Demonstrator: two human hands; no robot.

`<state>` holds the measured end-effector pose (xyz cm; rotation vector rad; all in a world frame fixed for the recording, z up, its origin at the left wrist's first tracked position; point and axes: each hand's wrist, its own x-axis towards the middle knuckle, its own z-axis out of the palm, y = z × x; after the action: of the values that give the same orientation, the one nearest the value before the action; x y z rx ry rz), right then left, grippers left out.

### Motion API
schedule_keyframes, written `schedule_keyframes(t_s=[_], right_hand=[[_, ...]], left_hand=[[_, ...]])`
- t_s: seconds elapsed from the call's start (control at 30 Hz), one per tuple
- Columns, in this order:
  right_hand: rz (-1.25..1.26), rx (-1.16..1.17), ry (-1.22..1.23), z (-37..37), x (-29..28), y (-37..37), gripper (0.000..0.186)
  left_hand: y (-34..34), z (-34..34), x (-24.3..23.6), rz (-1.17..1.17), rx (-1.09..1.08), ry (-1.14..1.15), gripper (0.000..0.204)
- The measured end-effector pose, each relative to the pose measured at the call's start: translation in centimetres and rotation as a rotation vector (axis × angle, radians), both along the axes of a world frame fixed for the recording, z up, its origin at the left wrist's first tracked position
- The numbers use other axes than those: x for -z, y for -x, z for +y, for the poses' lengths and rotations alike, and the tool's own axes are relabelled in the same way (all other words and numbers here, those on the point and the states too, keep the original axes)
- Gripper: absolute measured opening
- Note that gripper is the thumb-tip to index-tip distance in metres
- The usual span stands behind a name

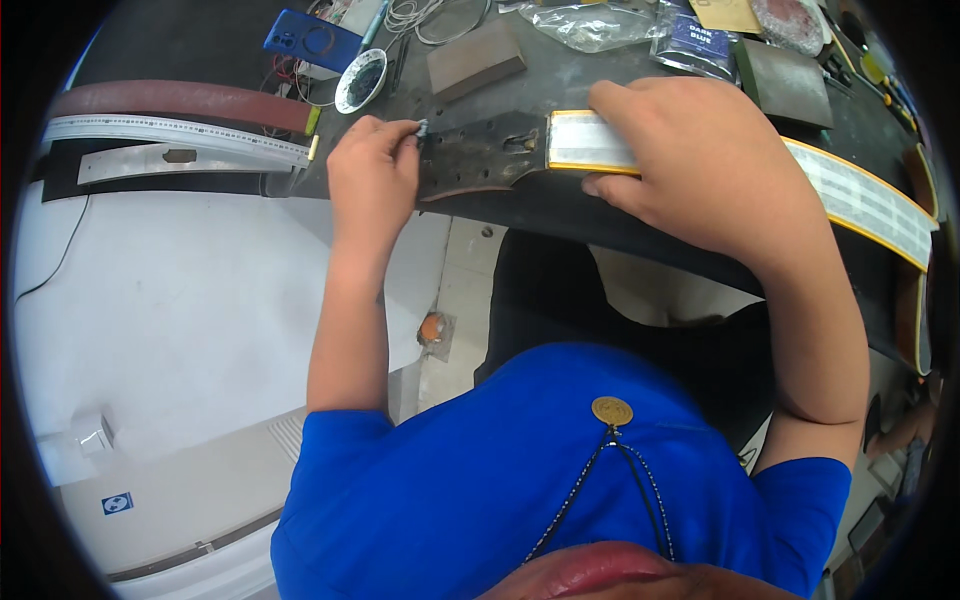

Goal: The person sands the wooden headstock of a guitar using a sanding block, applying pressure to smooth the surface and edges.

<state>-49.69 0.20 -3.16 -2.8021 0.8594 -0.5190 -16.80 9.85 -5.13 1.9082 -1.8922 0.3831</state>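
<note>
A guitar lies across the work surface with its dark headstock toward the left. The headstock has several small holes and a slot near the neck. Pale masking strips with yellow edges cover the guitar neck. My right hand is wrapped round the neck just beside the headstock, thumb on the near side. At the headstock's left end, the thumb and fingers of my left hand pinch a small grey-blue scrap. Its material is too small to tell.
Behind the headstock lie a brown block, a small dish of dark stuff and a blue phone. A ruler and long sanding bars lie at left. Packets and a dark green block sit at the back right.
</note>
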Motion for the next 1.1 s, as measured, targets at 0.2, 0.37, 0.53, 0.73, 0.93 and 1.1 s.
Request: schedule_keyframes(t_s=[0.2, 0.37, 0.53, 0.73, 0.93, 1.1], right_hand=[[-0.053, -0.006, -0.007, 0.0, 0.7, 0.4, 0.043], [0.007, 0.000, -0.022, 0.0, 0.2, -0.1, 0.045], [-0.043, -0.008, 0.013, -0.1, 1.0, 0.3, 0.047], [-0.027, -0.012, -0.002, -0.3, 0.6, 0.2, 0.048], [-0.016, -0.019, -0.010, 0.1, 0.6, 0.0, 0.047], [-0.053, -0.040, 0.007, -0.4, 0.9, 0.4, 0.048]], left_hand=[[1.2, 0.4, -0.2, 0.121, 0.042, -0.007, 0.017], [-1.5, 0.9, 0.7, 0.098, -0.050, 0.015, 0.018], [0.5, 0.2, 0.0, 0.129, 0.093, -0.046, 0.018], [-0.8, 2.3, -0.9, 0.186, 0.032, -0.163, 0.019], [-1.5, 2.1, -0.9, 0.419, -0.027, -0.102, 0.023], [0.5, 2.9, -0.1, 0.290, 0.024, -0.137, 0.023]])
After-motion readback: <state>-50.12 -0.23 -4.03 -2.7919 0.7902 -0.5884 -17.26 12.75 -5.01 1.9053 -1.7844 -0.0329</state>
